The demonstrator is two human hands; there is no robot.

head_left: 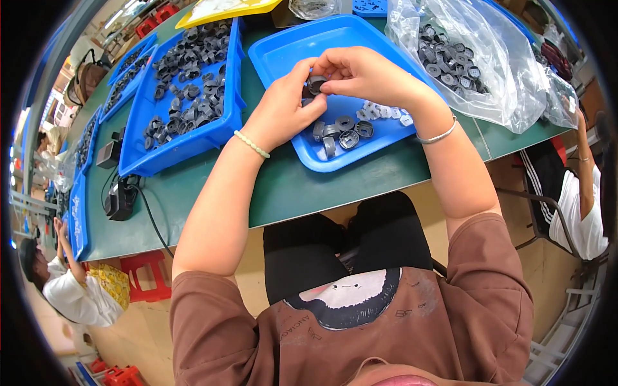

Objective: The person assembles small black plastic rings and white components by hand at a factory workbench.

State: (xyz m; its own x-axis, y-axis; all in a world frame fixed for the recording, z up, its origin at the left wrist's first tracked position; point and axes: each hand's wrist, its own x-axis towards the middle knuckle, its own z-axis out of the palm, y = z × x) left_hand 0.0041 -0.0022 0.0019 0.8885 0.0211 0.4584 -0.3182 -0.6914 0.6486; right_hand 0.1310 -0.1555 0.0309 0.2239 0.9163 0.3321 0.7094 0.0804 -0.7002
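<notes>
Over a shallow blue tray (pixel 277 48), both my hands close on one dark grey round plastic part (pixel 315 83). My left hand (pixel 280 106) grips it from the left with thumb and fingers. From the right, my right hand (pixel 357 74) pinches the same part, its fingertips hiding much of it. Below them in the tray lie several grey ring-shaped parts (pixel 348 139), some tipped on edge. Small white plastic pieces (pixel 385 112) sit in a loose row beside these, under my right wrist.
A deeper blue bin (pixel 235 96) at the left holds many dark parts. At the right, a clear plastic bag (pixel 508 77) contains more. A yellow tray (pixel 225 9) lies at the back. A black adapter with a cord (pixel 119 199) rests near the green table's (pixel 290 199) left edge. Co-workers sit at both sides.
</notes>
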